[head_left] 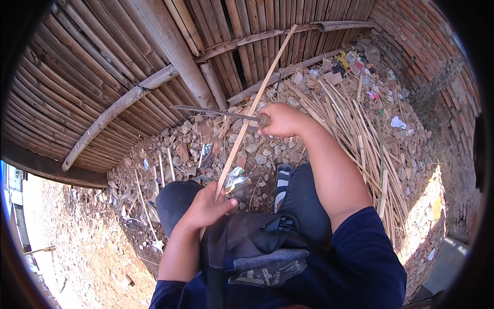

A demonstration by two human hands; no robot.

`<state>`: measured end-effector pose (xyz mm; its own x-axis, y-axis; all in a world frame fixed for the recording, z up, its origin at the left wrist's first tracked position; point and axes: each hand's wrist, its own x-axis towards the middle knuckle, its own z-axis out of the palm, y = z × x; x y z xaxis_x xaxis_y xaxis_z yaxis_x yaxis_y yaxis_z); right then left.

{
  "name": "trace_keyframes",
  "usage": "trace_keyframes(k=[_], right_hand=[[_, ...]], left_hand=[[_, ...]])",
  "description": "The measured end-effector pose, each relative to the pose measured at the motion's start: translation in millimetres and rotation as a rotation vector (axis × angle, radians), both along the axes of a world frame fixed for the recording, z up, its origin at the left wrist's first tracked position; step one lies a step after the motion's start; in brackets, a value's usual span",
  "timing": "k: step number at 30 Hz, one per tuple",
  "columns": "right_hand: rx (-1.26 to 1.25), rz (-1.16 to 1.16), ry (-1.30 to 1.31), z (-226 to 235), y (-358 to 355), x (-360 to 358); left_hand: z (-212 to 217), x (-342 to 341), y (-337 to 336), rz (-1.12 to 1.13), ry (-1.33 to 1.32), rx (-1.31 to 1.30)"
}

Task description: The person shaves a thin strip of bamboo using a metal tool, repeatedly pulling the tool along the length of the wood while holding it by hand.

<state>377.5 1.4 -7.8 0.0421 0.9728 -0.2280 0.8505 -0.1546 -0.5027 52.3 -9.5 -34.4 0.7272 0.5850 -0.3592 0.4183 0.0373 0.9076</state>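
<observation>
A long, pale bamboo strip [267, 75] slants up and away from my lap toward the bamboo wall. Its near end is gripped by my left hand [207, 207], with the fingers wrapped round it above my knee. My right hand [280, 120] is closed on the short handle of a machete [213, 112], whose long dark blade points left. The blade crosses the strip about halfway along and appears to touch it. A dark cloth [267, 268] lies over my lap, and part of the strip's near end is hidden there.
A heap of cut bamboo strips [355, 134] lies to the right. Stones and litter [180, 152] cover the ground. A bamboo-slat wall [103, 77] leans close in front, with a brick wall [419, 46] at the far right. A sandalled foot [282, 183] rests between.
</observation>
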Motion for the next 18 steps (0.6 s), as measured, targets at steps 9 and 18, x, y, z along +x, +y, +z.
trace_keyframes(k=[9, 18], right_hand=[[-0.003, -0.109, 0.016, 4, -4, 0], [0.003, 0.017, -0.042, 1, -5, -11]], left_hand=[[0, 2, -1, 0.014, 0.009, 0.014], [7, 3, -2, 0.027, 0.012, -0.039]])
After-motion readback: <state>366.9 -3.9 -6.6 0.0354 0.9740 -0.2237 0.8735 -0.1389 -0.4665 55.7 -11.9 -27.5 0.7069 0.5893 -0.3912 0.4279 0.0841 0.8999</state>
